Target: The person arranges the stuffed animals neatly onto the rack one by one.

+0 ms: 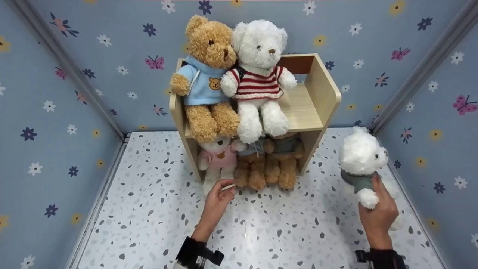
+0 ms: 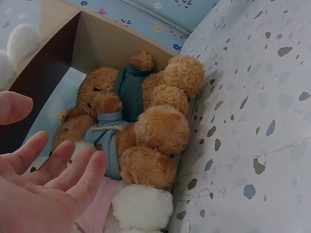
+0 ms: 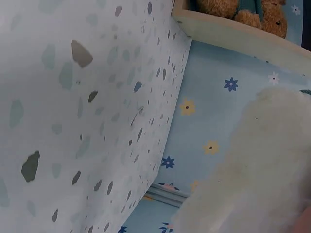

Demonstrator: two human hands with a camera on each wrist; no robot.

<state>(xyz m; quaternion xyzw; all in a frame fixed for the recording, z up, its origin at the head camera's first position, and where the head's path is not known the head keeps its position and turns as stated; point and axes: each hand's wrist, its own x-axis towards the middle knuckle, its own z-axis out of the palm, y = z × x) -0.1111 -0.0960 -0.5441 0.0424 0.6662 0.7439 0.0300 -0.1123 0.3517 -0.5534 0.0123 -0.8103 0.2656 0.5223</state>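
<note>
On the right, my right hand [image 1: 381,211] grips a white teddy bear [image 1: 356,155] in a dark green top around its body. The bear faces right, and its white fur [image 3: 252,160] fills much of the right wrist view. My left hand [image 1: 216,203] holds nothing and hovers in front of the lower shelf, its fingers [image 2: 90,179] spread loosely. Behind it sit a white bear in pink [image 1: 221,157], a brown bear in light blue [image 2: 109,141] and a brown bear in dark green [image 2: 131,92].
A light wooden shelf [image 1: 328,89] stands against the flowered back wall [image 1: 127,45]. On its upper level, a brown bear in a blue hoodie [image 1: 207,86] leans beside a white bear in a striped sweater [image 1: 259,82]. Speckled flooring [image 1: 149,209] lies between the side panels.
</note>
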